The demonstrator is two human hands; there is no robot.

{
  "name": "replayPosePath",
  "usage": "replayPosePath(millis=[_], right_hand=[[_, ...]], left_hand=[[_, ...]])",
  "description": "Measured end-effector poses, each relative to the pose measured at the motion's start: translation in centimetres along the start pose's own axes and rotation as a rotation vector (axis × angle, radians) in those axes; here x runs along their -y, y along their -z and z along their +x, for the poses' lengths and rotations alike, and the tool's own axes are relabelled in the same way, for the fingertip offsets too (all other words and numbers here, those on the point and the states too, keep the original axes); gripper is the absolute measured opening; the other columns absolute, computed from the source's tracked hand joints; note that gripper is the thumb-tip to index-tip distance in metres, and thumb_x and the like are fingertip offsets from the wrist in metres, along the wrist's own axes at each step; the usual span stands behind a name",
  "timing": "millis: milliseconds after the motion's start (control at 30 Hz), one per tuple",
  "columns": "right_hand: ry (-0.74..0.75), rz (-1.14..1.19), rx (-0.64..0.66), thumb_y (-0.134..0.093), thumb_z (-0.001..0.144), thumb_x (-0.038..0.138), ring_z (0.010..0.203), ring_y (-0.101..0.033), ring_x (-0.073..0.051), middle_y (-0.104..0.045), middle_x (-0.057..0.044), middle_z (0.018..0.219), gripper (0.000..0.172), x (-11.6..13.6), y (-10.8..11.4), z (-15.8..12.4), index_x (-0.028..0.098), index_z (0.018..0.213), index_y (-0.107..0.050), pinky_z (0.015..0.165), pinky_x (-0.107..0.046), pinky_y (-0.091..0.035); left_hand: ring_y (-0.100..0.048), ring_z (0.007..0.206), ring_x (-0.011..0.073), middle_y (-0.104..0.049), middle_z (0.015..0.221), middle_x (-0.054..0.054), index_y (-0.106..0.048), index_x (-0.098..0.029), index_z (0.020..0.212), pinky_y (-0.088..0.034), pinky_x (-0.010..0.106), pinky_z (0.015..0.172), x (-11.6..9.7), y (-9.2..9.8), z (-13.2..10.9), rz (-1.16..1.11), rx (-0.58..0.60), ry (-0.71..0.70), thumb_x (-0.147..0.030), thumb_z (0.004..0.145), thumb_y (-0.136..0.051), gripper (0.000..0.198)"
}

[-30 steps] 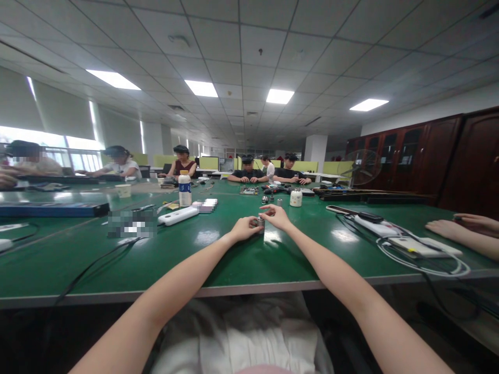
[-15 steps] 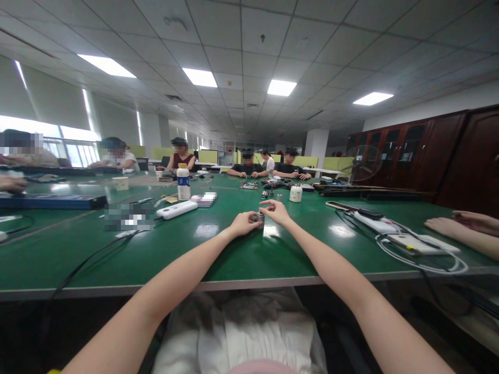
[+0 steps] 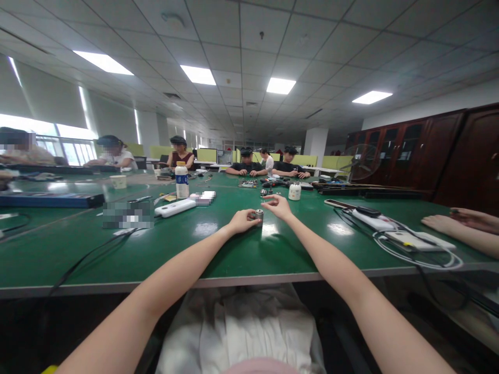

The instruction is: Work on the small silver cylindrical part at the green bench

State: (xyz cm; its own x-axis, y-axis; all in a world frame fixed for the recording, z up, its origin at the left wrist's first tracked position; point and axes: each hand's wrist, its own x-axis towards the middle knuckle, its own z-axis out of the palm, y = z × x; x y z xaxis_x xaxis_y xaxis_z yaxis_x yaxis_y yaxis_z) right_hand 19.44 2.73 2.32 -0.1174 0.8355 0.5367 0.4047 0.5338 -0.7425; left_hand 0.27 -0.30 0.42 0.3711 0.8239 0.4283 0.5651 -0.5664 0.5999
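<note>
My left hand (image 3: 242,222) rests on the green table with its fingers and thumb wrapped round a small grey metal cylinder (image 3: 259,215), which stands upright. Just to the right and slightly above it is my right hand (image 3: 279,208). Its thumb and index finger are curved toward each other with a gap between them, and I make out nothing there. The right fingertips are apart from the cylinder. Beyond my hands lie small dark metal parts (image 3: 266,192), partly covered by the right hand. A white patterned jar (image 3: 294,191) stands behind and to the right.
On the left are a bottle (image 3: 182,181), a white power strip (image 3: 175,208) and a paper cup (image 3: 118,182). To the right lie a phone (image 3: 339,204) and a cabled power strip (image 3: 372,220). Another person's hands (image 3: 440,223) rest at the right edge; several people sit across.
My right hand has drawn slightly up and away from the cylinder's top, its fingers a little more apart. My left hand keeps its hold. The whole view has shifted slightly.
</note>
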Motion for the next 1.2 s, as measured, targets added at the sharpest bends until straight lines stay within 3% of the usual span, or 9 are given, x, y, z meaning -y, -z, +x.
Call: replayPosePath(millis=[233, 400, 567, 800, 1000, 1200], right_hand=[[-0.184, -0.057, 0.307, -0.082, 0.057, 0.011, 0.067, -0.071, -0.019, -0.073, -0.004, 0.064, 0.028, -2.2, 1.2, -0.3, 0.012, 0.084, -0.074, 0.066, -0.026, -0.057], [-0.190, -0.110, 0.359, -0.081, 0.059, 0.014, 0.067, -0.070, -0.016, -0.074, -0.003, 0.066, 0.032, -2.1, 1.6, -0.2, 0.013, 0.090, -0.074, 0.066, -0.023, -0.056], [-0.179, -0.147, 0.365, -0.083, 0.055, 0.014, 0.069, -0.071, -0.017, -0.075, -0.004, 0.071, 0.037, -2.2, 1.6, -0.2, 0.013, 0.091, -0.074, 0.066, -0.023, -0.056], [-0.146, -0.183, 0.271, -0.078, 0.059, 0.008, 0.067, -0.070, -0.017, -0.073, -0.003, 0.066, 0.030, -2.5, 1.2, -0.3, 0.014, 0.089, -0.074, 0.064, -0.022, -0.055], [0.012, -0.146, 0.083, -0.071, 0.074, 0.018, 0.078, -0.070, -0.017, -0.074, -0.005, 0.084, 0.028, -0.4, 0.8, 0.3, 0.018, 0.102, -0.071, 0.073, -0.026, -0.055], [0.143, -0.092, 0.104, -0.068, 0.076, 0.018, 0.077, -0.069, -0.015, -0.074, -0.005, 0.084, 0.025, 1.4, -0.3, -0.4, 0.018, 0.101, -0.070, 0.073, -0.026, -0.054]], left_hand=[[-0.069, 0.089, 0.0243, -0.074, 0.097, 0.009, -0.067, -0.015, 0.111, -0.053, 0.029, 0.080, 0.1, 0.0, 0.1, -0.004, 0.006, -0.005, -0.040, 0.073, -0.068, 0.046], [-0.071, 0.085, 0.0247, -0.075, 0.092, 0.009, -0.067, -0.012, 0.110, -0.054, 0.029, 0.075, -0.1, 0.1, 0.1, 0.008, -0.003, -0.022, -0.037, 0.073, -0.068, 0.045], [-0.070, 0.085, 0.0240, -0.075, 0.092, 0.008, -0.068, -0.014, 0.107, -0.054, 0.028, 0.076, -0.3, 0.2, -0.1, 0.018, -0.007, -0.040, -0.039, 0.074, -0.067, 0.041], [-0.070, 0.088, 0.0252, -0.075, 0.095, 0.009, -0.067, -0.015, 0.110, -0.053, 0.030, 0.079, 0.2, 0.0, 0.3, 0.012, 0.000, -0.013, -0.040, 0.072, -0.069, 0.045], [-0.069, 0.090, 0.0258, -0.075, 0.092, 0.009, -0.066, -0.015, 0.110, -0.053, 0.031, 0.080, 0.3, 0.0, 0.3, 0.024, 0.010, -0.012, -0.041, 0.073, -0.068, 0.046], [-0.070, 0.088, 0.0250, -0.075, 0.092, 0.009, -0.066, -0.014, 0.110, -0.053, 0.030, 0.079, 0.2, 0.1, 0.3, 0.023, 0.022, -0.017, -0.040, 0.073, -0.067, 0.045]])
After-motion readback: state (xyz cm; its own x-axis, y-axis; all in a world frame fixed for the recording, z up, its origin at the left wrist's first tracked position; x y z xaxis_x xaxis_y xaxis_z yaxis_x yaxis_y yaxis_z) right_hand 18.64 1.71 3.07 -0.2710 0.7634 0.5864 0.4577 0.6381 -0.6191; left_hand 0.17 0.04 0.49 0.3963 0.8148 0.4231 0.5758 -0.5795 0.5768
